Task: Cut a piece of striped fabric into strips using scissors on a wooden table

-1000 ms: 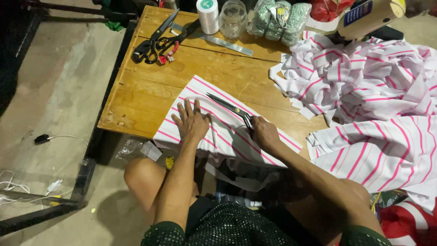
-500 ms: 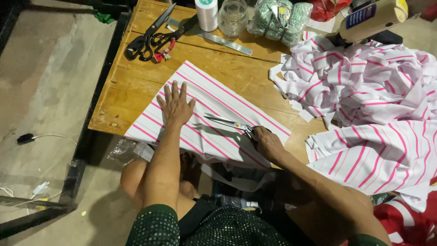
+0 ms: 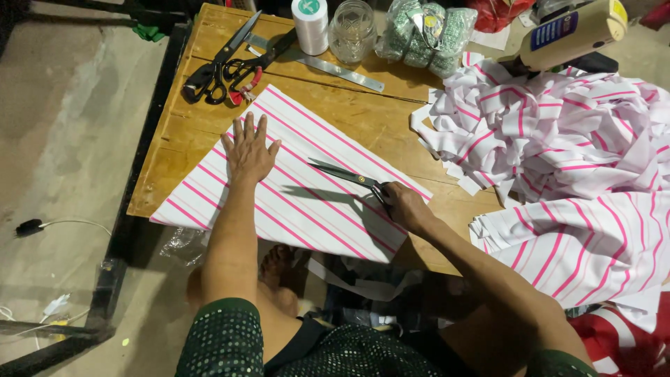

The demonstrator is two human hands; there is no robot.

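Note:
A white cloth with pink stripes [image 3: 300, 202] lies flat on a wooden table [image 3: 370, 119], its near edge hanging over the front. My left hand [image 3: 249, 152] presses flat on the cloth's left part, fingers spread. My right hand [image 3: 403, 206] grips the handles of dark scissors [image 3: 345, 174], whose blades point left over the cloth. A loose cut strip [image 3: 363, 283] hangs below the table edge.
At the table's back lie two more pairs of scissors [image 3: 227, 66], a metal ruler [image 3: 328, 64], a thread spool [image 3: 310, 24], a glass jar [image 3: 351, 31] and bagged green items [image 3: 426, 35]. Piles of striped cloth strips [image 3: 551, 139] and folded pieces [image 3: 579, 244] fill the right. A black metal frame [image 3: 122, 230] stands left.
The view has shifted so the cloth lies further from the table's front. My left hand slid up and left across the cloth. The scissors stay in my right hand over the cloth.

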